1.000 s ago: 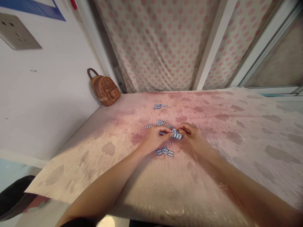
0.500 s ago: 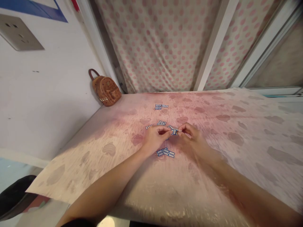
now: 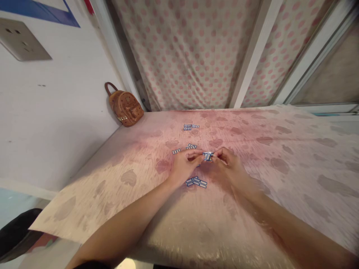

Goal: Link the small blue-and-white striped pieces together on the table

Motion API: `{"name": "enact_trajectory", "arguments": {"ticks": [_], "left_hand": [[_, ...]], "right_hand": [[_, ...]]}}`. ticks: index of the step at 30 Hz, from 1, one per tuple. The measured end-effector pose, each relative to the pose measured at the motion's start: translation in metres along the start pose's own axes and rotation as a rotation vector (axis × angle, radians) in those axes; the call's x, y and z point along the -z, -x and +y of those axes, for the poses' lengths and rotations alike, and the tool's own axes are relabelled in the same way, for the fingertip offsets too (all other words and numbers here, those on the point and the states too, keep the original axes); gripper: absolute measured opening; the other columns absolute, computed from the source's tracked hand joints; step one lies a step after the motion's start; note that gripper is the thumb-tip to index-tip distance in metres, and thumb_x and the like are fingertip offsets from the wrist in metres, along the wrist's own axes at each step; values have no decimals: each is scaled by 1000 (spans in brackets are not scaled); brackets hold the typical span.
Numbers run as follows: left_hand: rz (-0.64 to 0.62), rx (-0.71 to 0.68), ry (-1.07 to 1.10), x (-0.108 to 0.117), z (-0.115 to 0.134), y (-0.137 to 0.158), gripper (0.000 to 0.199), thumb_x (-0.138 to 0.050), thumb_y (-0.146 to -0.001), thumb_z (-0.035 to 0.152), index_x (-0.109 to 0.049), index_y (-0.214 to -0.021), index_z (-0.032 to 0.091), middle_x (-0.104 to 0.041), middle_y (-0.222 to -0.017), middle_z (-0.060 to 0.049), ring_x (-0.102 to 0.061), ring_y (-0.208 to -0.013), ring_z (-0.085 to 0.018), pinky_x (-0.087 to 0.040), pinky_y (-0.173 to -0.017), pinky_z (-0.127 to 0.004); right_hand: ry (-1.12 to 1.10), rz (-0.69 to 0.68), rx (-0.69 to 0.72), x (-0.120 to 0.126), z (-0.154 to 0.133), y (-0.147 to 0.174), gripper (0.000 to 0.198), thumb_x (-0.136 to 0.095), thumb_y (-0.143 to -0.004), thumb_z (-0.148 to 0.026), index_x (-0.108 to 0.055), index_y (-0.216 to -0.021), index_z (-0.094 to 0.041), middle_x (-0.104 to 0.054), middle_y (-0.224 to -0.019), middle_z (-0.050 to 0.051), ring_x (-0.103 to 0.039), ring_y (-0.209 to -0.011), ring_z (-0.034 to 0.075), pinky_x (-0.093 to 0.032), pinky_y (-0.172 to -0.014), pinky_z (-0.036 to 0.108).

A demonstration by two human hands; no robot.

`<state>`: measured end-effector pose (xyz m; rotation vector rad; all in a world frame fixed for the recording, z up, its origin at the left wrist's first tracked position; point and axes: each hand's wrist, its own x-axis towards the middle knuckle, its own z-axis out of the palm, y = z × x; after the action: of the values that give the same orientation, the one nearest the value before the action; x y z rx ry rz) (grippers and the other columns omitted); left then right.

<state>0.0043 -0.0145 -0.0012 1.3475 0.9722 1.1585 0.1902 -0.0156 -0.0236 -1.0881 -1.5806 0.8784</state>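
My left hand [image 3: 184, 162] pinches the left edge of a small sheet of blue-bordered white labels [image 3: 208, 156] just above the table. On its right, my right hand [image 3: 228, 162] is closed in a pinch at the sheet's right edge, thumb against forefinger. A thin pale edge shows between the two sets of fingertips. Nearer to me lies a crossed group of label pieces [image 3: 196, 182], flat on the cloth. Beyond my left hand are more label pieces [image 3: 191, 146], partly hidden by its fingers, with a small strip [image 3: 176, 151] to their left.
Farther back on the patterned tablecloth [image 3: 252, 149] lies another group of label pieces [image 3: 190, 127]. A brown mini backpack [image 3: 127, 107] leans against the wall at the table's back left corner. Behind the table hangs a dotted curtain [image 3: 190, 56]. A dark rounded object [image 3: 19, 231] is at lower left.
The held label sheet has tilted so that more of its face shows. My right fingertips have shifted slightly to the right. The groups on the table lie as before.
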Motion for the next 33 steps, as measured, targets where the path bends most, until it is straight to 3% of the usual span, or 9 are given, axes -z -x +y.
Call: {"name": "enact_trajectory", "arguments": {"ticks": [3,11,18,26,29,33], "left_hand": [[-18,-4,18,-1,-1,0,21,-76,-83,32,-77,-96,14,-79,-98,-10,-74,-83,-20,-56,-78,-30],[-40,16,6,0,-2,-1,25,-77,-83,37,-79,-96,16,-79,-92,-9,-72,-79,-19,-57,-76,-30],[-57,-6,-15,1,-1,-1,21,-77,-83,34,-80,-93,17,-79,-90,-8,-72,-78,-18,-55,-75,-29],[-57,32,-20,1,2,-1,16,-75,-83,30,-80,-91,17,-79,-86,-7,-71,-74,-17,-53,-72,-27],[-53,68,0,3,3,-2,17,-75,-83,31,-80,-89,17,-78,-84,-6,-69,-72,-16,-52,-69,-26],[-81,120,56,7,4,-5,20,-78,-81,34,-79,-85,15,-76,-80,-6,-67,-70,-14,-51,-67,-24]], "right_hand": [[2,-4,11,-1,-1,1,18,-59,-96,-37,-55,-88,-22,-63,-86,1,-61,-84,20,-44,-76,32],[75,-7,90,0,-9,0,14,-58,-97,-34,-56,-88,-23,-62,-85,1,-60,-82,20,-44,-77,32],[194,-13,134,3,-14,1,16,-55,-96,-36,-55,-87,-23,-63,-83,3,-60,-81,24,-45,-75,36],[281,-19,139,2,-14,2,13,-53,-96,-33,-54,-87,-23,-62,-81,2,-60,-77,21,-46,-71,33],[288,-5,139,3,-16,3,12,-60,-94,-34,-56,-99,-24,-65,-91,4,-63,-83,23,-50,-74,34],[370,-106,265,9,-24,1,33,-62,-93,-32,-54,-125,-26,-65,-113,7,-64,-100,27,-53,-86,40]]}}
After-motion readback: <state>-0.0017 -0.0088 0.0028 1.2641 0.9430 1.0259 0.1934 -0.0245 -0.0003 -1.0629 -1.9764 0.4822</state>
